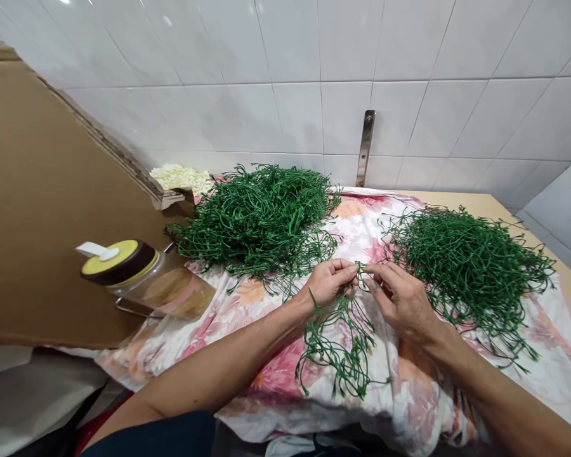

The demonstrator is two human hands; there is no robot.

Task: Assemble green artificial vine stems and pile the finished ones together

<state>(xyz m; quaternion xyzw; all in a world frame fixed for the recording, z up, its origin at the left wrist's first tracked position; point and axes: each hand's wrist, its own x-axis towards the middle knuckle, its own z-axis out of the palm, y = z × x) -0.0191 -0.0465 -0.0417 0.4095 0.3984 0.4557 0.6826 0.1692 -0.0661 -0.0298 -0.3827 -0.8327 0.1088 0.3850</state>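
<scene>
In the middle of the head view my left hand (332,279) is closed, its thumb and finger pinching a thin green plastic stem (360,269). From the right my right hand (397,293) meets it, fingertips closed at the same small green piece. Just below both hands a loose cluster of green plastic stems (342,349) lies on the flowered cloth (280,374). Behind my left hand rises a large heap of green stems (266,216). A second heap (466,260) spreads out to the right of my right hand.
At the left a cardboard box (61,190) stands beside a clear bottle with a yellow and brown lid (118,259). Cream-white flowers (181,178) sit behind the big heap. A metal strip (365,149) is fixed to the white tiled wall (285,51) at the back.
</scene>
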